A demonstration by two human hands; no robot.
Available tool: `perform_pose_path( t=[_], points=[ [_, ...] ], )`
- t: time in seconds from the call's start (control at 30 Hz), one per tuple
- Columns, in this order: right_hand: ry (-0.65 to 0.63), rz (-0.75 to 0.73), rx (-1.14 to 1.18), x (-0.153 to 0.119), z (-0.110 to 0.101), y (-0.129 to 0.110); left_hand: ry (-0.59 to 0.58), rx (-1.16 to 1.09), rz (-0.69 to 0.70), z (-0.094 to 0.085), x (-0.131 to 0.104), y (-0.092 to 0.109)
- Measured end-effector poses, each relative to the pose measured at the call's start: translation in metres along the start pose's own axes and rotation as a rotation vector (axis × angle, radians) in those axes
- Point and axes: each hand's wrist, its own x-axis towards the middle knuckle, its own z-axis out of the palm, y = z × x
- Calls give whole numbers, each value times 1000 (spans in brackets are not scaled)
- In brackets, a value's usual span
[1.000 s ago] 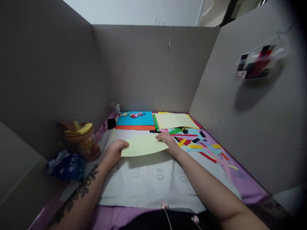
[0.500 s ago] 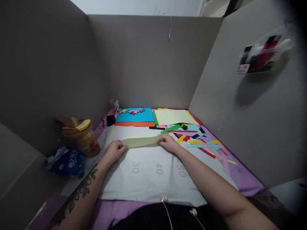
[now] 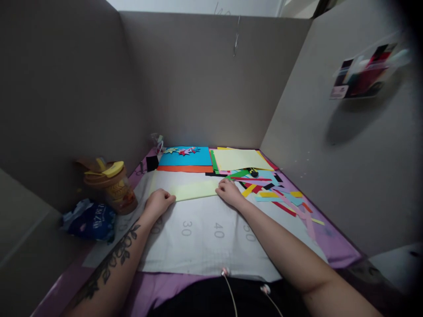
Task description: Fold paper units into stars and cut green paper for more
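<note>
A pale yellow-green strip of paper (image 3: 195, 190) stretches between my two hands over the white numbered mat (image 3: 201, 251). My left hand (image 3: 160, 202) is closed on its left end, thumb and fingers pinching the near corner. At the other end my right hand (image 3: 228, 192) grips the paper the same way, with fingers curled. The strip's near edge looks like a fold, though the layers are hard to make out. Close to my right hand lies a heap of coloured paper strips (image 3: 280, 200).
Behind are a blue sheet (image 3: 185, 157) with small paper stars (image 3: 187, 152), and a stack of pale yellow sheets (image 3: 241, 160). On the left stand a brown cup (image 3: 120, 193) and a blue packet (image 3: 90, 220). Grey partitions (image 3: 205, 79) enclose the table. A clear pouch (image 3: 363, 75) hangs at right.
The paper strip has tilted from facing me to lying flatter on the mat, its surface now brighter. Both hands keep their hold at its ends. The view has shifted slightly.
</note>
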Motion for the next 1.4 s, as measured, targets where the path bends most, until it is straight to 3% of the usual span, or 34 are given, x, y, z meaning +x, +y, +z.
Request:
perform_pose_path(
  t=[0.83,1.4],
  points=[
    [-109,34,-207,5,-5,-11,-69,37,-36,-1,6,-4],
    [-74,33,-328,-3,3,-11,-59,90,-41,-4,4,0]
  ],
)
